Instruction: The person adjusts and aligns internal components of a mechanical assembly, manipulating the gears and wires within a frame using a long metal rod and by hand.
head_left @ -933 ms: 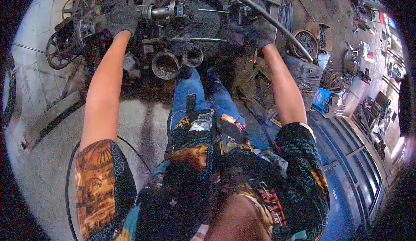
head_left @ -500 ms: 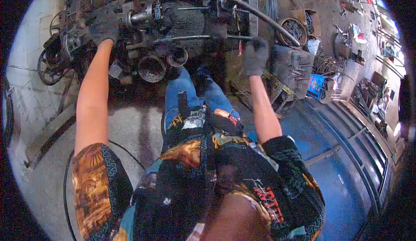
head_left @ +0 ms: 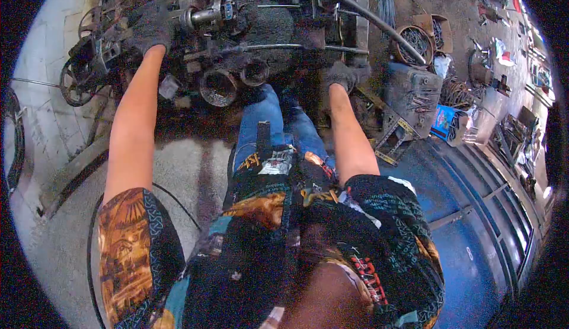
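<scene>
In the head view, a dark, grease-covered machine (head_left: 201,53) stretches across the top, in front of my legs. My left hand (head_left: 148,33), in a dark glove, reaches onto its left part; the fingers blend into the black metal. My right hand (head_left: 341,75), also in a dark glove, is at the machine's near right side, below the end of a thin horizontal bar (head_left: 272,47). The glove looks rounded and closed, but what it grips, if anything, is hidden. Two round metal cups (head_left: 218,87) sit on the near side between my hands. A spoked handwheel (head_left: 77,83) stands at far left.
A long metal pipe (head_left: 361,12) slants over the machine's right end. Right of it are a basket of metal pieces (head_left: 415,42), a grey metal box (head_left: 415,92) and a blue carton (head_left: 443,120). Blue metal panels (head_left: 456,210) lie at lower right; a black cable (head_left: 92,258) runs on the floor.
My right hand has moved left and nearer to me, away from the bar's end. My left hand stays at the same part of the machine. The whole view has shifted slightly.
</scene>
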Demonstrator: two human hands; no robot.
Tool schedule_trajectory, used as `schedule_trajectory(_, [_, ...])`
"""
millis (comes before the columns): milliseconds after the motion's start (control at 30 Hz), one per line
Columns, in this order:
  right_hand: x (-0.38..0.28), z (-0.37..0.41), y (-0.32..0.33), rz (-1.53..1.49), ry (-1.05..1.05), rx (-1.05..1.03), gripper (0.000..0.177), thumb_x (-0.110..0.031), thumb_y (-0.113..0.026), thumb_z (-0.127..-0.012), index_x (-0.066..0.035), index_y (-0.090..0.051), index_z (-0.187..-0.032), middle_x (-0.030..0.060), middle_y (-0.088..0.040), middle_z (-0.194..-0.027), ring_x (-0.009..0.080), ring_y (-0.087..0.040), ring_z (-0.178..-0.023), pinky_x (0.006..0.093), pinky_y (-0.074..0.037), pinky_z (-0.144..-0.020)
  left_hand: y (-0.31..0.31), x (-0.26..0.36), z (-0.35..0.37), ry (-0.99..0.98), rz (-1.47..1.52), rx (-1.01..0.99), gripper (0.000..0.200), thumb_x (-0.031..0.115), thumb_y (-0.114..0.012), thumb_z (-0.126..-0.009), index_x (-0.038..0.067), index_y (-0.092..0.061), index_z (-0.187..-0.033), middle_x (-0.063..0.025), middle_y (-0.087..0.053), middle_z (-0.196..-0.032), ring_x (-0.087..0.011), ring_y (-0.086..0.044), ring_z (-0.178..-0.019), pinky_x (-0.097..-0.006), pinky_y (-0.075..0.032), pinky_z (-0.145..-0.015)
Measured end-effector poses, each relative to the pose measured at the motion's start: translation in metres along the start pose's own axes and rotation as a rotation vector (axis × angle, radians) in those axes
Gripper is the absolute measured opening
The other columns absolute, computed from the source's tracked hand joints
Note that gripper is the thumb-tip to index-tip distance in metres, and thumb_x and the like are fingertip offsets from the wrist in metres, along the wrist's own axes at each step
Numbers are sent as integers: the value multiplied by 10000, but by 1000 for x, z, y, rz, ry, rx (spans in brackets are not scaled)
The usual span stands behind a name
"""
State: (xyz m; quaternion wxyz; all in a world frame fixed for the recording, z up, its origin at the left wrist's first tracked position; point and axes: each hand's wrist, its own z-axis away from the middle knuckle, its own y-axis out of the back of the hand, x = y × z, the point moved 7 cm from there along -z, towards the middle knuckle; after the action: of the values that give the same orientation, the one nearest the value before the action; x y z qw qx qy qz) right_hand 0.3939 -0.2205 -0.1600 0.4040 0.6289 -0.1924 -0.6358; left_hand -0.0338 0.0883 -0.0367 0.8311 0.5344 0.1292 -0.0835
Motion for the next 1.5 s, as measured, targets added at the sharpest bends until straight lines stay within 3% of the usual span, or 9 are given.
schedule_trajectory(333, [2,-15,25,-189,327,-140,353,-43,-529,-821,-35,-450,-1165,142,-561,-1022,304,-544,-986,373,-438,-878,19,12,9,16,-40,-53,442,324,-396,-924,120,-503,-1301,-185,-507,-1320,-327,-503,-1203,-499,-357,-1015])
schedule_trajectory(467, [27,-11,54,487,486,-401,333,-85,-479,-855,25,-486,-1170,221,-595,-895,372,-584,-817,430,-481,-735,11,17,10,7,-5,-80,432,312,-382,-930,114,-514,-1291,-189,-519,-1306,-339,-516,-1189,-507,-367,-1004])
schedule_trajectory(567, [36,7,84,589,820,-462,303,-119,-491,-874,44,-515,-1129,205,-592,-814,347,-571,-671,432,-482,-622,-15,4,-4,49,124,165,439,325,-400,-923,102,-516,-1282,-189,-515,-1309,-341,-512,-1190,-494,-370,-1007])
schedule_trajectory(633, [23,45,105,586,1175,-402,274,-145,-504,-892,44,-537,-1088,170,-589,-760,309,-556,-592,413,-477,-566,-15,17,3,-399,114,723,448,323,-413,-920,96,-506,-1294,-181,-507,-1323,-349,-508,-1189,-494,-355,-1022])
schedule_trajectory(767, [-27,79,104,-22,117,-901,219,-211,-551,-923,-26,-576,-1037,82,-523,-700,192,-512,-573,340,-450,-523,6,30,-1,-417,44,757,443,312,-427,-916,108,-514,-1299,-160,-525,-1313,-343,-501,-1198,-465,-352,-1033])
schedule_trajectory(833, [-32,108,77,-307,-268,-997,212,-229,-564,-928,-44,-576,-1031,53,-504,-686,154,-494,-571,314,-438,-510,-25,65,-20,-773,-203,1388,332,310,-506,-878,141,-616,-1142,-214,-595,-1174,-311,-603,-1055,-447,-479,-891])
schedule_trajectory(967, [-125,118,22,-140,843,-683,165,-180,-549,-929,-41,-577,-1015,48,-563,-708,172,-577,-613,328,-467,-531,7,107,13,-980,100,614,271,223,-498,-876,120,-632,-1086,-182,-645,-1034,-338,-637,-929,-440,-518,-783])
schedule_trajectory(1067, [-123,115,-35,-83,259,-860,209,-184,-515,-928,-10,-565,-1032,159,-606,-776,351,-617,-709,427,-475,-612,13,104,21,-932,167,557,311,240,-477,-887,122,-602,-1145,-169,-620,-1102,-336,-605,-996,-439,-479,-847])
schedule_trajectory(1500, [-116,148,-18,172,351,-603,384,-324,-470,-945,14,-602,-818,255,-611,-852,435,-595,-821,496,-453,-708,12,98,23,-849,235,502,334,233,-462,-890,112,-573,-1181,-144,-605,-1130,-335,-580,-1032,-431,-449,-890])
